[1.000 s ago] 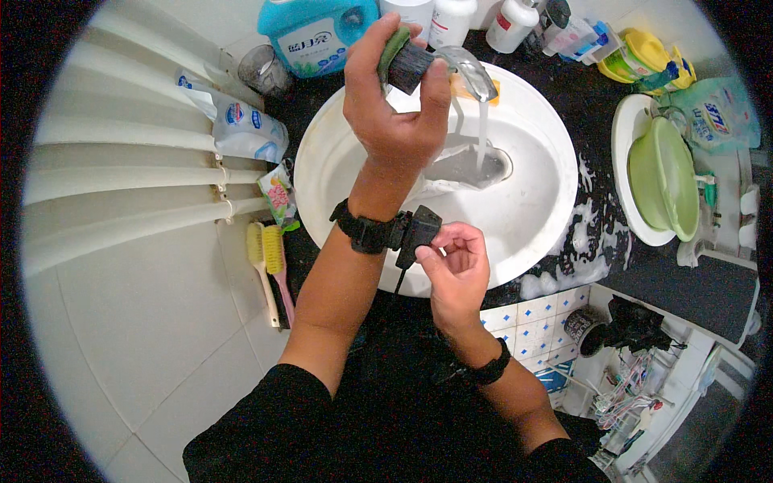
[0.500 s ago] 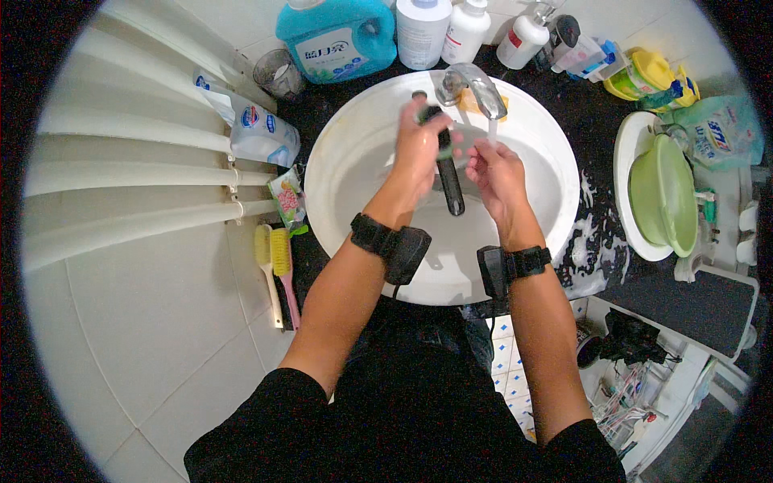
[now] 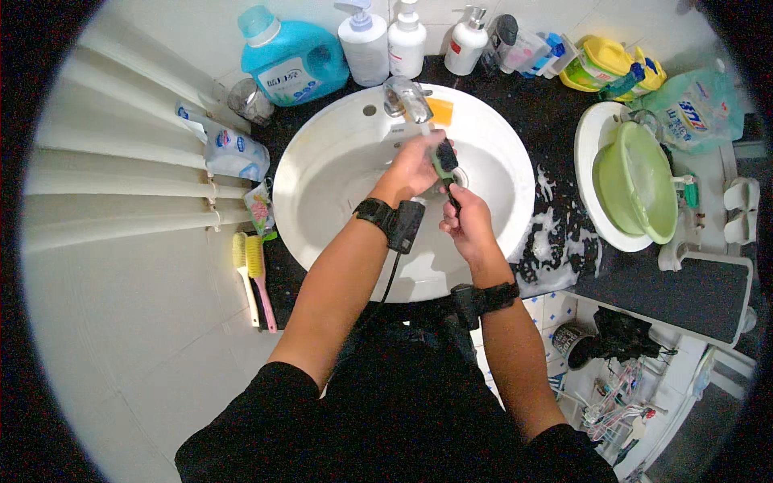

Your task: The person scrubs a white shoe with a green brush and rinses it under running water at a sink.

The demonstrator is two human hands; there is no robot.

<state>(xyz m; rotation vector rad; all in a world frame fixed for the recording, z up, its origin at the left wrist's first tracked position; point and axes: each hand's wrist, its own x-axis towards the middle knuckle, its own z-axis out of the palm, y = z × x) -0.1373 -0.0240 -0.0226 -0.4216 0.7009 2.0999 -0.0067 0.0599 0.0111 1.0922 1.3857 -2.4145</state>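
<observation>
Over the white washbasin (image 3: 318, 249), a small brush (image 3: 445, 157) with dark bristles, a green body and a black handle is held between my two hands. My right hand (image 3: 470, 217) is closed round its handle. Curled at the head end is my left hand (image 3: 412, 167), its fingers against the brush and partly hidden behind it. Just above them, the chrome tap (image 3: 409, 100) has water running from its spout, close to the left fingers. Both wrists wear black strapped devices.
An orange soap bar (image 3: 440, 111) lies on the basin rim beside the tap. Several bottles, including a blue detergent jug (image 3: 294, 64), line the wall. Foam (image 3: 551, 249) covers part of the dark counter at right, near a green basin (image 3: 636, 185). Two yellow-bristled brushes (image 3: 255, 258) lie at left.
My right hand has taken hold of the brush handle, where before it was apart from it. My left hand has shifted to the head end. The whole view has shifted too.
</observation>
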